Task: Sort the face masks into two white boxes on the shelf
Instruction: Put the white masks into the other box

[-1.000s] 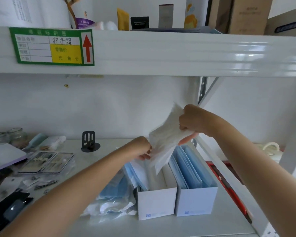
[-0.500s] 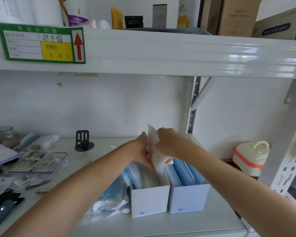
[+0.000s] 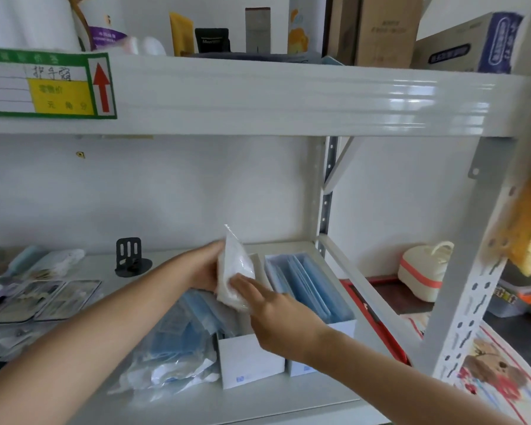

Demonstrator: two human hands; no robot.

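We saw 2 bare hands working over the white metal shelf [image 3: 258, 397], both on 1 white face mask sealed in a clear plastic wrapper [image 3: 236, 268]. The left hand [image 3: 204, 268] was closed around the wrapper's left side from behind, its fingers hidden by the packet. The right hand [image 3: 276, 314] lay on the packet's lower right part, fingers extended and pressed against the plastic rather than curled round it. The packet stood nearly upright, 1 corner pointing up, directly above the left white cardboard box [image 3: 248, 360]; we could not tell whether its lower edge was already inside the box, because the right hand covered that part.

The 2 boxes stood side by side, touching, near the front edge of the shelf and toward its right end. The right white cardboard box [image 3: 344, 325] held a row of light blue face masks in wrappers [image 3: 307, 283], standing on edge. Just left of the left box, touching its side, lay a loose heap of blue masks in crumpled clear plastic [image 3: 175, 348], reaching down to the shelf's front edge.

Toward the back edge of the shelf stood a small black perforated metal stand [image 3: 130, 257], well apart from the boxes. At the left end lay 2 flat clear cases of small tools [image 3: 46, 299]. On the front of the shelf above was a green and yellow price label with a red arrow [image 3: 48, 84].
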